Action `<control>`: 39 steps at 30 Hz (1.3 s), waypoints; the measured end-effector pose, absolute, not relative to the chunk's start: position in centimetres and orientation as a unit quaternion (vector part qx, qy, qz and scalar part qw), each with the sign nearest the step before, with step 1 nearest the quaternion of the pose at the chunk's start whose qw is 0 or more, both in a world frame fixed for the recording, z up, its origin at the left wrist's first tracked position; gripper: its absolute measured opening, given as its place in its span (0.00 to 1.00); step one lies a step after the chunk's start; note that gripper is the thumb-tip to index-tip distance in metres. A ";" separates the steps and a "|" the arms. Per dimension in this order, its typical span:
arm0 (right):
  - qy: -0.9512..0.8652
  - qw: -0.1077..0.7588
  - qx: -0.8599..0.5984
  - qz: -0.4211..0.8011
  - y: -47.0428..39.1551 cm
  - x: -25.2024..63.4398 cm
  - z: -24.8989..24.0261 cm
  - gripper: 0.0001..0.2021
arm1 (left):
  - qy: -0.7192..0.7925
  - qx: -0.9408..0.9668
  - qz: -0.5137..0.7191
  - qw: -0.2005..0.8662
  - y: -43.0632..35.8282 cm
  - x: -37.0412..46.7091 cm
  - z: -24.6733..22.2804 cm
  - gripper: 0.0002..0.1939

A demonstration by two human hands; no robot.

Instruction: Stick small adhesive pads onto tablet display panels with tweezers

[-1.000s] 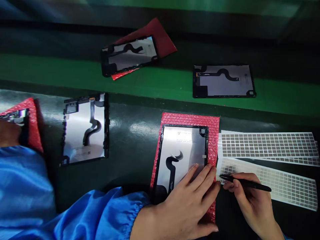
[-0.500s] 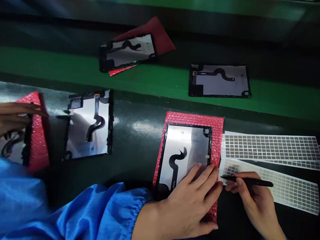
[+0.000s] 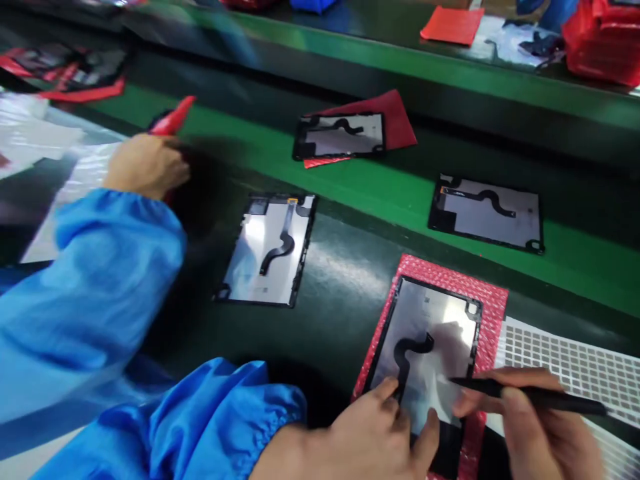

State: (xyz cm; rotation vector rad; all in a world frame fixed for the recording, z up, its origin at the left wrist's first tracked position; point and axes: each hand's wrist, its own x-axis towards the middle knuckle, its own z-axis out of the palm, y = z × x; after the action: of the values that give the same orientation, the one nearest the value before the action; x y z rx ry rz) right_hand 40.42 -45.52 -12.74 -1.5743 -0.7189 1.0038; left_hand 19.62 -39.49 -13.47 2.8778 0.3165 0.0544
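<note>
A tablet-like display panel (image 3: 450, 313) with a silvery back, black frame and curved black ribbon cable lies on pink bubble wrap (image 3: 440, 268) in front of me. My left hand (image 3: 360, 433) rests on the panel's lower part, fingers apart. Black tweezers (image 3: 575, 401) are pinched in my right hand (image 3: 545, 433), their tip over the panel's right side. Whether the tip carries anything is too blurred to see. White sheets with a grid of small grey stickers (image 3: 575, 353) lie at the right, partly behind my right hand.
Another display panel (image 3: 265, 250) lies left of mine. Two more, one over red wrap (image 3: 397, 123) and a bare panel (image 3: 493, 213), lie on the green strip. At the left another person's hand (image 3: 147, 163) grips something red. Red bags (image 3: 605, 40) stand on the back shelf.
My right hand has carried the tweezers from the sticker sheet to over the panel. The view has shifted left and up. The other person's hand has moved away towards the back.
</note>
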 end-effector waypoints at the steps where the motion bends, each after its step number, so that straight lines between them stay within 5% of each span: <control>1: -0.323 0.523 -0.648 0.448 -44.4 39.2 -13.4 0.08 | 0.129 0.986 0.004 0.109 -39.2 19.3 -13.8 0.26; 6: -0.367 0.466 -0.641 0.487 -40.3 36.8 -18.1 0.15 | 0.141 0.986 -0.005 0.090 -37.0 19.1 -15.3 0.49; 26: -0.368 0.407 -0.678 0.489 -40.2 38.4 -18.9 0.13 | 0.121 0.984 0.023 0.125 -34.9 19.2 -15.2 0.17; 33: -0.356 0.408 -0.691 0.479 -39.4 37.3 -18.1 0.18 | 0.088 0.981 0.021 0.171 -33.2 18.8 -14.5 0.23; 37: -0.299 0.467 -0.680 0.480 -39.2 37.1 -17.9 0.20 | 0.082 0.978 0.036 0.187 -33.1 18.9 -14.1 0.35; 39: -0.283 0.508 -0.664 0.469 -39.9 37.7 -17.5 0.20 | 0.109 0.971 0.036 0.210 -33.3 18.5 -14.0 0.31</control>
State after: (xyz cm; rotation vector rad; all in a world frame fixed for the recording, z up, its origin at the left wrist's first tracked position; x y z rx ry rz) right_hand 37.71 -39.88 -17.50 -1.6007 -0.6829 1.1307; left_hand 18.49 -33.26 -13.97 2.7003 0.3027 0.1001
